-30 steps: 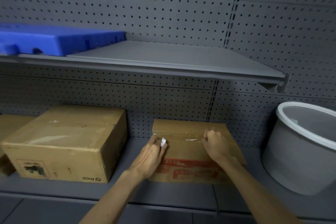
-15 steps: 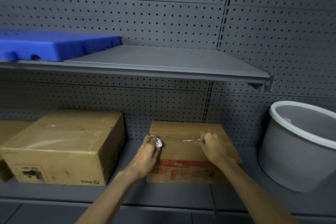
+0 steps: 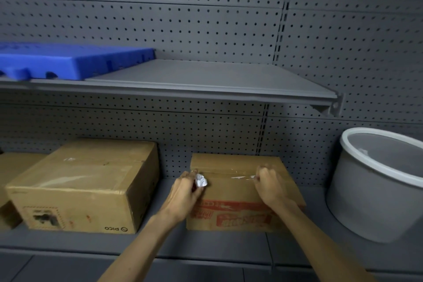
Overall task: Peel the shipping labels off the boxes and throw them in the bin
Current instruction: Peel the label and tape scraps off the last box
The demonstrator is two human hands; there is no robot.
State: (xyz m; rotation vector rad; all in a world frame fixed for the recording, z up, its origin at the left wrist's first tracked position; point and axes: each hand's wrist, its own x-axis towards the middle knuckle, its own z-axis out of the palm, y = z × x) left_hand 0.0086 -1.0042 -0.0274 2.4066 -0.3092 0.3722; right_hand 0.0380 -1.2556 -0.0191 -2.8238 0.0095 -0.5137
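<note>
Grey bin (image 3: 375,192) is standing at the shelf's right end holding a white scrap, while left hand (image 3: 183,194) is pinching crumpled label (image 3: 201,180) and right hand (image 3: 270,186) is gripping tape on printed box (image 3: 231,192).

A blue plastic pallet (image 3: 75,62) lies on the upper shelf (image 3: 206,80).

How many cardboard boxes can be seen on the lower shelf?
3: a box under both hands, a larger box to its left, and one cut off at the left edge.
</note>
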